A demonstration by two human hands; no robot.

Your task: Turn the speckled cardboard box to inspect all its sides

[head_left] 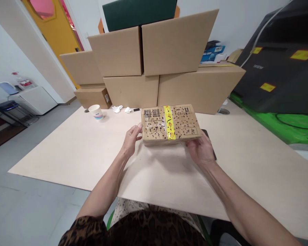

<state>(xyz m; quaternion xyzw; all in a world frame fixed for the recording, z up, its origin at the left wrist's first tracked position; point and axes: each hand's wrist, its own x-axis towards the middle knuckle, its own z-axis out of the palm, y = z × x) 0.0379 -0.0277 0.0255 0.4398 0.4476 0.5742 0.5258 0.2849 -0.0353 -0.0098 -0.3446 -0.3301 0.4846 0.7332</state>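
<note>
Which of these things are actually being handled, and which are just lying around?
In hand: small taped box, held by left hand and right hand.

Lying about: paper cup, crumpled tissues, black marker, stacked cartons.

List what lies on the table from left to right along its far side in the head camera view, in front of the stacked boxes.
Paper cup → crumpled white paper → second small wad → black marker → printed parcel with yellow tape, held between the left hand and the right hand.

Brown box (170, 124) — yellow tape (168, 122), black print, white-blue cup (96, 111)
</note>
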